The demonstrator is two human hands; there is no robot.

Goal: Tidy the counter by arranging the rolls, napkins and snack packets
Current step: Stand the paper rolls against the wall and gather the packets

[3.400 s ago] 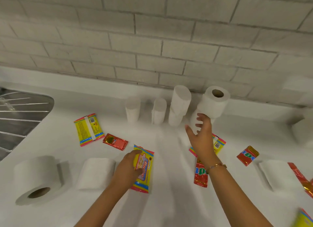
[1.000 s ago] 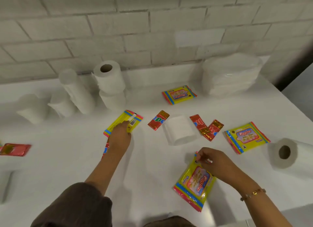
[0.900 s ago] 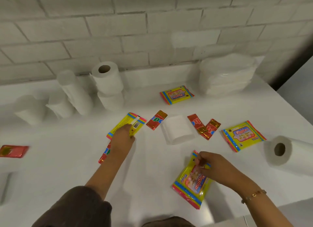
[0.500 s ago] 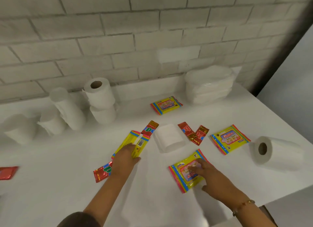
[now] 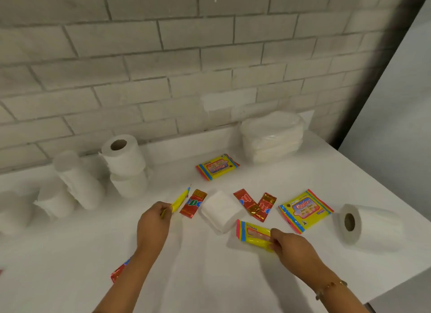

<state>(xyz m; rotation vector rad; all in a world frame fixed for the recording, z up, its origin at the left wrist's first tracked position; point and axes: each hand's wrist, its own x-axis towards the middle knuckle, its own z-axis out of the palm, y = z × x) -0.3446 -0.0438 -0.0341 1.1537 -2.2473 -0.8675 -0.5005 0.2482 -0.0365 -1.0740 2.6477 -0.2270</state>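
Both hands now lifting. The left hand (image 5: pixel 152 224) pinches the end of one yellow packet (image 5: pixel 179 199), edge-on, just left of the folded napkin (image 5: pixel 221 211); the right hand (image 5: pixel 291 247) pinches a second yellow packet (image 5: pixel 253 234) just in front of the napkin, tilted up off the tabletop (image 5: pixel 210 277); half a sec ago both pkts lay flat under the fingers. So pickup is done; prob. next is piling them w/ the flat packet (image 5: pixel 305 209) right of the napkin; red sachets (image 5: pixel 193 203) beside the napkin & the loose roll (image 5: pixel 368 226) far right of it are unsorted.
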